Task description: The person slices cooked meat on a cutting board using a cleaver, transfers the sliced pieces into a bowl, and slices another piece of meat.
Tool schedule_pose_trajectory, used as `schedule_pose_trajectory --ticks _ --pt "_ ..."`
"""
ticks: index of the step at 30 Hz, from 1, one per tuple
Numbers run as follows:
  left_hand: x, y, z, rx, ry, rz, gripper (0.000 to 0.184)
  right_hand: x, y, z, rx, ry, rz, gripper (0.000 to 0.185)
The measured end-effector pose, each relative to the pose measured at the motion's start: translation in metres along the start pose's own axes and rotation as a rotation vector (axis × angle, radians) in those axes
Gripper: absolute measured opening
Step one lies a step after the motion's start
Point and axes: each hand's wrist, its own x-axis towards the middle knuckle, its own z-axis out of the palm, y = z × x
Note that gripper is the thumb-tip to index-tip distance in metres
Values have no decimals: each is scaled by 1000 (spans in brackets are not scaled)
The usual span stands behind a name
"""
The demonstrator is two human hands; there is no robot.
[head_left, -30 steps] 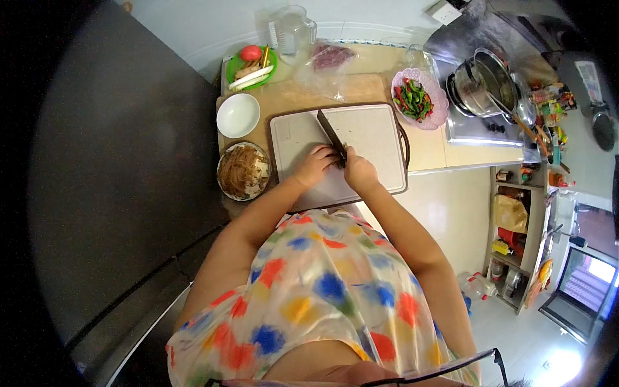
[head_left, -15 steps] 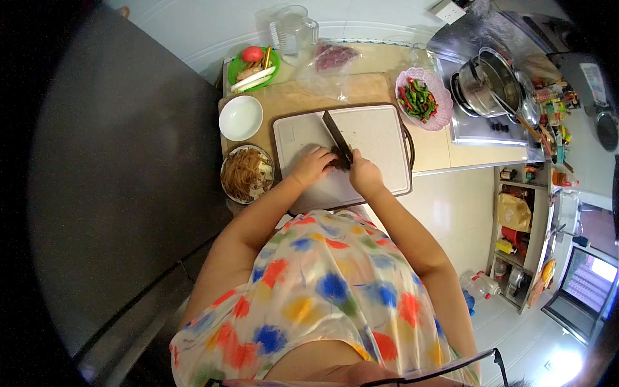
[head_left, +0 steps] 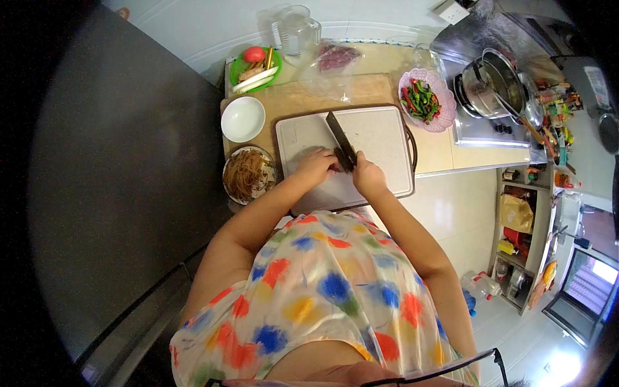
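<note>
My right hand (head_left: 369, 178) is wrapped round the handle of a kitchen knife (head_left: 340, 137). Its broad dark blade points away from me, over the middle of a pale cutting board (head_left: 387, 138) with a brown rim. On the blade's left side, my left hand (head_left: 316, 168) presses curled fingers onto a small dark brown piece of food (head_left: 343, 164). Fingers and blade partly cover that food, so its kind is unclear. Left of the board stands a bowl of brown noodle-like strands (head_left: 244, 173), and behind it an empty white bowl (head_left: 243, 119).
A green plate (head_left: 278, 69) holds a tomato and white stalks. Behind the board lie bagged red meat (head_left: 338, 57) and a clear jug (head_left: 298, 35). To the right are a pink bowl (head_left: 445, 106) of cut peppers and a pot (head_left: 480, 90) on the stove.
The whole view has shifted slightly. The knife and both hands stay close together over the dark food, with only small movements of the fingers and blade.
</note>
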Motion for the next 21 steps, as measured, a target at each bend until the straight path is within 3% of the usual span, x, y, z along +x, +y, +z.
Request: schedule_pose_trajectory --ticks 3,6,12,15,18,21 --pt "3 -7 1 -259 9 -67 19 0 1 2 3 16 -9 24" --pt "11 -9 2 -295 66 -67 16 -2 1 1 0 23 -15 23" --pt "27 11 -19 36 -8 200 15 -1 5 8 16 58 -24 23" --pt "29 7 -1 44 278 198 16 1 7 7 26 35 24 24" --pt "23 4 16 -140 471 -45 16 3 8 6 37 3 57 26" --pt "14 -11 27 -82 349 80 23 2 7 4 28 -12 60 27"
